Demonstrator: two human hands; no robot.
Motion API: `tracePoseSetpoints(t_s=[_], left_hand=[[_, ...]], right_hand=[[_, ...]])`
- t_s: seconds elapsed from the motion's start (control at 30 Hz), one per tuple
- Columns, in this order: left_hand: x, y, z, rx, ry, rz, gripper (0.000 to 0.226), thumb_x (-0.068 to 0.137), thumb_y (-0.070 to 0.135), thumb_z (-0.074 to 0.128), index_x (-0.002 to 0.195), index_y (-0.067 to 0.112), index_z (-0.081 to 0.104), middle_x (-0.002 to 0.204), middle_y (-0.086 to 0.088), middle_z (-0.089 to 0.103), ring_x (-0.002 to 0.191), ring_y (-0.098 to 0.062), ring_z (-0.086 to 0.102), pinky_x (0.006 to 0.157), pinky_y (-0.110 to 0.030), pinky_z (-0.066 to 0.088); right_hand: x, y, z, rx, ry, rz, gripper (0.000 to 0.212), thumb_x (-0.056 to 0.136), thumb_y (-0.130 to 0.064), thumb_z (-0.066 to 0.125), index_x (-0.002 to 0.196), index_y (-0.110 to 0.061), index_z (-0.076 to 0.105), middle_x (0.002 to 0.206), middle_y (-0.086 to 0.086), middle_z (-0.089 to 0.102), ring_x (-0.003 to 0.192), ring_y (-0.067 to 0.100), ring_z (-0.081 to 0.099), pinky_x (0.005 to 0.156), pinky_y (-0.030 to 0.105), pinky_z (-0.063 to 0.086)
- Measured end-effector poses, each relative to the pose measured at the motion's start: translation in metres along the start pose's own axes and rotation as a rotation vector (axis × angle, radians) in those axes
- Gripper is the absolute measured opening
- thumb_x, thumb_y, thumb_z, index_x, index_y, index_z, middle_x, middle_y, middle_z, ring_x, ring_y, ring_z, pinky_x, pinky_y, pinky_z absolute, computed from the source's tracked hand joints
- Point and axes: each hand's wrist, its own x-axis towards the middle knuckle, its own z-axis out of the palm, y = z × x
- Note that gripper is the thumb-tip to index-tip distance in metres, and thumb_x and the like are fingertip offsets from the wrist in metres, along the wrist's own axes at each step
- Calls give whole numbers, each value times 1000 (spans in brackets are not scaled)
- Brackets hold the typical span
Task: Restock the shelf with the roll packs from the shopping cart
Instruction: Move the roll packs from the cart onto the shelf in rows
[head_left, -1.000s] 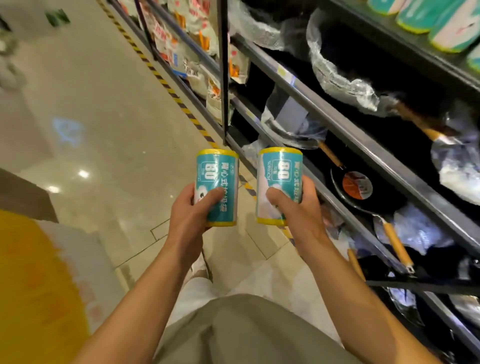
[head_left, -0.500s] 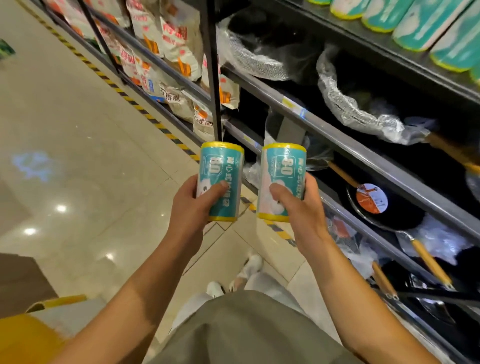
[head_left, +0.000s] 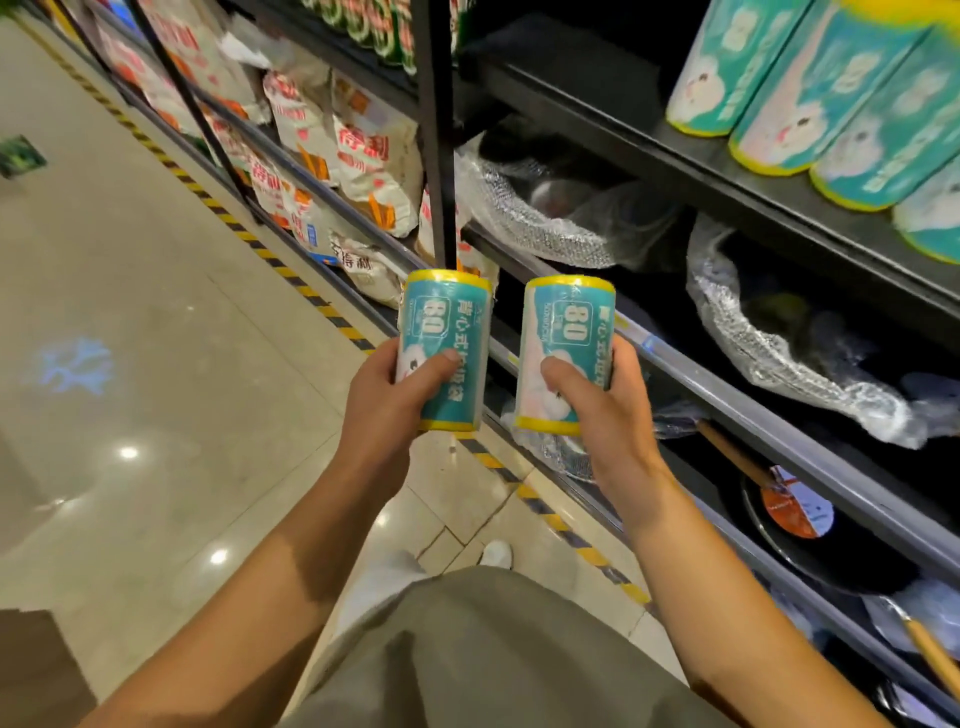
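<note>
Shelf (head_left: 727, 171) had swung nearer — left hand (head_left: 384, 410) and right hand (head_left: 608, 415) each gripped a roll pack (head_left: 447, 338), carrying; next, lift onto it.

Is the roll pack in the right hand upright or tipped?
Upright: the roll pack in the right hand shows one yellow end up, one down.

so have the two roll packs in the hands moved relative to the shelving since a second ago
Yes. The roll packs have gone forward along the aisle: the black upright post, far ahead before, now stands right behind the left pack.
</note>
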Motion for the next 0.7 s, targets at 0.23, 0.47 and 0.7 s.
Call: tracePoseSetpoints(t_s=[0.23, 0.47, 0.7], left_hand=[[76, 31, 12, 0, -118, 14, 28, 89, 23, 71, 116, 23, 64, 107, 1, 74, 96, -18, 73, 75, -36, 61], [169, 90, 16, 75, -356, 107, 39, 76, 35, 73, 113, 23, 68, 103, -1, 76, 95, -21, 73, 78, -39, 60], [236, 153, 53, 96, -592, 284, 23, 93, 20, 68, 115, 18, 67, 105, 0, 76, 94, -16, 73, 75, -30, 59]], right_hand=[[52, -35, 20, -8, 118, -60, 59, 82, -21, 78, 132, -32, 50, 106, -11, 71, 89, 2, 69, 74, 22, 52], [97, -69, 56, 26, 375, -163, 63, 81, -18, 78, 134, -36, 49, 110, -15, 68, 92, 0, 68, 73, 22, 52], [127, -112, 77, 42, 592, -331, 59, 82, -13, 79, 131, -33, 53, 107, -16, 71, 94, 3, 70, 71, 20, 55]])
